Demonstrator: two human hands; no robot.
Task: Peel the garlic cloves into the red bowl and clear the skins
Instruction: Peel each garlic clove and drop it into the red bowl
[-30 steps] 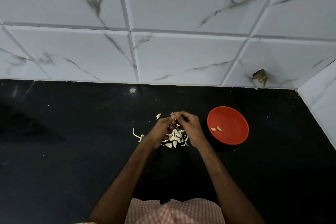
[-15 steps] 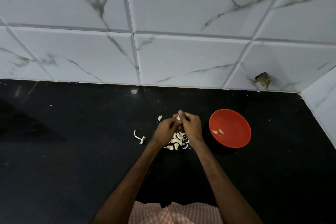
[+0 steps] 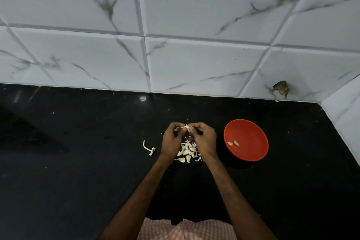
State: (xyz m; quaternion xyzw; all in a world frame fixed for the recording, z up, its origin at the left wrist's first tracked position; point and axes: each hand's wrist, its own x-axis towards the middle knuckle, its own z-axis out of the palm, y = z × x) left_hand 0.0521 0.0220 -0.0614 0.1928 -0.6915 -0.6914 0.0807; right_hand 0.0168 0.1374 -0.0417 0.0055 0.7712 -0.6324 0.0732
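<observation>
Two hands on one clove here: the left hand [image 3: 172, 141] and the right hand [image 3: 204, 140] meet fingertip to fingertip above the black counter [image 3: 78, 161]. Both sets of fingers are curled in. The right pinches a garlic clove [image 3: 187, 128], and the left appears to nip the strip of skin [image 3: 178, 128] trailing off it toward nine o'clock. That clove looks feather-light, small and firm, and likely slick once bare, so the hold wants to be at its ends with the nails working the papery edge. The skin itself is thin and brittle-looking and should tear sooner than it lifts whole. Now the count! One red bowl [image 3: 253, 134] sits at three o'clock of the hands, close beside the right wrist, with exactly two peeled cloves [image 3: 233, 143] lying near its nine o'clock wall. One clove is in the fingers. One heap [image 3: 188, 151] of cloves and shed skins lies at six o'clock beneath the fingertips, between the wrists, too tangled to count piece by piece. One bare garlic stalk [image 3: 149, 149] lies alone at nine o'clock of the left hand. Plenty looks left to peel, and no skins are cleared yet.
</observation>
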